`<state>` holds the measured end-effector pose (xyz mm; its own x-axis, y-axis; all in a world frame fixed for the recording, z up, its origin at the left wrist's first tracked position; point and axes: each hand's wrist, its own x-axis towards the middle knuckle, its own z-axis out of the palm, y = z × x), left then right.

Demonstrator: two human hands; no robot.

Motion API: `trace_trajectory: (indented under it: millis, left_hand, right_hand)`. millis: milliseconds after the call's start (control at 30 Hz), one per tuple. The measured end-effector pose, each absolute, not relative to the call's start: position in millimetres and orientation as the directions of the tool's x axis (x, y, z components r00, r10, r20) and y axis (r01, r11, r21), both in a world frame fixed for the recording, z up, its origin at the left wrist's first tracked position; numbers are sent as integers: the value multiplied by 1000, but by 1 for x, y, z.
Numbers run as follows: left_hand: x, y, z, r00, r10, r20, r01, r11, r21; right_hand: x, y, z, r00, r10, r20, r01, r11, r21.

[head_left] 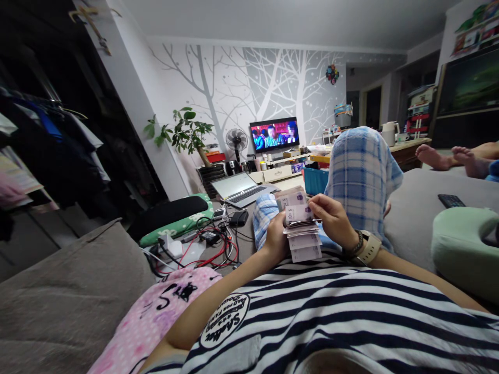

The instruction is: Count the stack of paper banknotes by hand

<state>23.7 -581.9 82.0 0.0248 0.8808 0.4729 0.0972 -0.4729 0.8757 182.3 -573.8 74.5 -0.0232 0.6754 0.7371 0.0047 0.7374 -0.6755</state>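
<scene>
A stack of banknotes (304,241) is spread in front of my striped shirt, with several notes hanging down in overlapping layers. My left hand (276,235) is closed around the left side of the stack. At the upper right edge, my right hand (331,221) pinches the corner of a single pale purple note (298,212) marked with a 5. A watch with a pale strap (369,248) and a dark bracelet circle my right wrist. Part of the stack is hidden behind my left fingers.
A laptop (244,191) sits open ahead on the left, beside tangled cables (218,244) and a power strip. My raised knee in plaid trousers (356,176) is just beyond my right hand. A green neck pillow (462,244), a remote (451,201) and another person's feet (448,157) are at right.
</scene>
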Motion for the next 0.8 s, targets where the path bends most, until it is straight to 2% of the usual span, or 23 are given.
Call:
trace_trajectory:
  millis: [133,333,467,600,800]
  left_hand:
    - [26,-585,87,11,893,450,31,-450,892]
    - [36,-587,95,-8,967,256,-282,-247,927]
    - [34,-585,93,-32,968,247,-313,-245,918]
    - [31,-580,87,41,962,269,-381,-234,894]
    - [36,-585,91,70,976,206,-436,-156,887]
  right_hand:
    - [182,-574,74,-20,673,740,-2,740,-673]
    - [182,-582,78,-91,663,743,-70,740,-669]
    - [183,-578,78,-74,666,742,7,744,-668]
    - [186,-566,76,25,727,687,99,682,-725]
    - [186,-560,75,21,747,665,95,660,-745]
